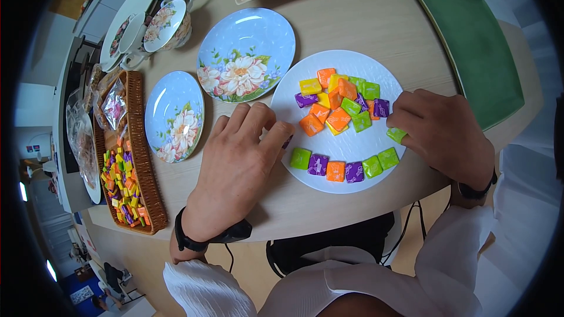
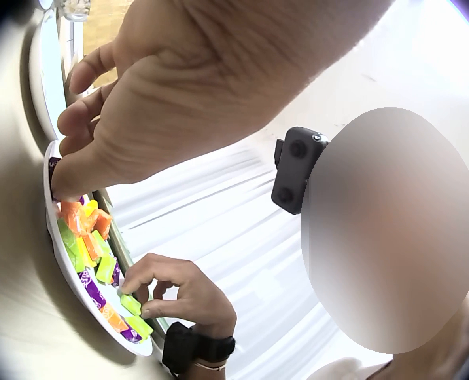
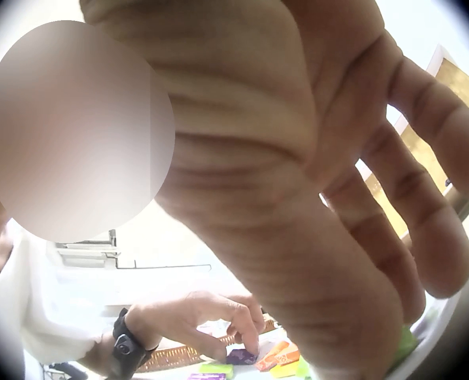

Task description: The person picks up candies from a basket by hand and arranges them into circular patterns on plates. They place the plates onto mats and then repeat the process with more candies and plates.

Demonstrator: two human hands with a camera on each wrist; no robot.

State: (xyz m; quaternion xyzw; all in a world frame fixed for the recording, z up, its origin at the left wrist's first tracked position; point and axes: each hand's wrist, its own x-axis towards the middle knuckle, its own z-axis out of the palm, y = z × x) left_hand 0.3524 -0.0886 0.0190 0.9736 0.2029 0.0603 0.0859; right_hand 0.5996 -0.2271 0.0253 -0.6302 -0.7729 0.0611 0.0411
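White and round, a plate [image 1: 352, 61] is sitting right of centre in the head view, resting on a pale bench [image 1: 364, 23] near its front edge. At the plate's left rim, the left hand [image 1: 235, 164] is pinching a purple wrapped sweet [image 1: 287, 141], mostly hidden by the fingers, while at the right rim the right hand [image 1: 440, 134] is holding a green wrapped sweet [image 1: 396, 135] between curled fingers and thumb. Between them, a loose pile of sweets [image 1: 337, 118] in orange, yellow, green and purple is filling the plate's middle and upper part. Below it, a curved row of six sweets [image 1: 335, 171] is following the lower rim, running from left to right green, purple, orange, purple, green, green. Two blue floral plates [image 1: 244, 38] are lying to the upper left of the white one, and a wicker basket [image 1: 154, 199] is holding more small sweets at the left of the frame. Flowered cups [image 1: 167, 26] are standing at upper left; a green dish [image 1: 470, 47] is occupying the upper right.
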